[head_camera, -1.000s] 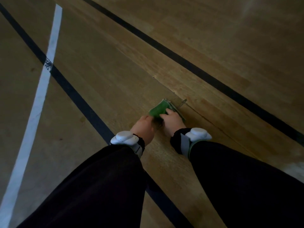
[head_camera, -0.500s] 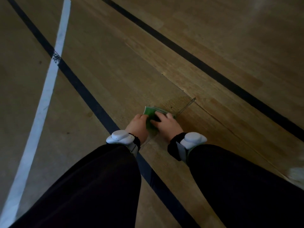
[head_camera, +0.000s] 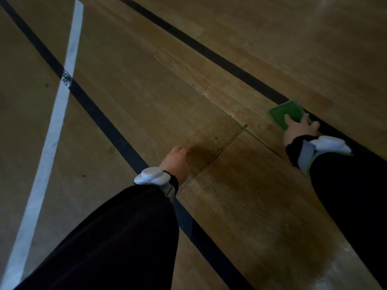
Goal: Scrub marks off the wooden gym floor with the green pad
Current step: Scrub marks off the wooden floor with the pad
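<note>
On the far right of the wooden gym floor, the right hand presses the green pad flat with spread fingers, right where a black court line runs diagonally past. Well apart from it, the left hand hangs low over the boards nearer the middle, holding nothing; its fingers are turned away from the camera, so whether they are curled or relaxed cannot be told. Both wrists carry white strapped devices over dark sleeves. Between the hands lies a darker, scuffed-looking patch of wood crossed by a thin seam. A second black line and a white line cross at the far left, where the white paint looks worn.

To scrub well from here, the pad is best kept flat under the palm, with weight leaning through the arm and short strokes running along the grain rather than across it. The left hand can brace on the floor for balance. Near the painted line, lighter pressure seems wise, since hard rubbing may lift the paint as well as the marks.
</note>
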The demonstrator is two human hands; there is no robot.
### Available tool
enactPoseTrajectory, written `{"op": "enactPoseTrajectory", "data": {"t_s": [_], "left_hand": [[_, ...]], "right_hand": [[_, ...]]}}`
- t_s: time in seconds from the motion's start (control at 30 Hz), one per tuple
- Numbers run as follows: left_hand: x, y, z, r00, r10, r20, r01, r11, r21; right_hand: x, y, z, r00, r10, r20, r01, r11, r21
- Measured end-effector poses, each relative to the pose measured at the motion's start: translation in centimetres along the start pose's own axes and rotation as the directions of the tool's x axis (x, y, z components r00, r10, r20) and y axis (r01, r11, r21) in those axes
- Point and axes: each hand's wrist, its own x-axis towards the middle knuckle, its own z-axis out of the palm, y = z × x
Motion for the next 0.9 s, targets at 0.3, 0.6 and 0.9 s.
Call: {"op": "enactPoseTrajectory", "data": {"t_s": [0.3,0.6,0.9], "left_hand": [[0.6,1.8,0.7,1.000,0.021,-0.011,-0.021,1.000,-0.005],[0.2,3.7,0.9,0.999,0.048,0.003,-0.048,0.999,-0.019],[-0.4,5.1,0.6,0.997,0.057,0.048,-0.056,0.998,-0.021]], "right_hand": [[-1.7,-2.0,1.2,0.990,-0.103,-0.098,0.115,0.986,0.123],[-9.3,-9.5,4.9,0.904,-0.424,-0.054,0.428,0.891,0.155],[-14.5,-11.8,9.6,0.814,-0.579,-0.045,0.554,0.751,0.359]]}}
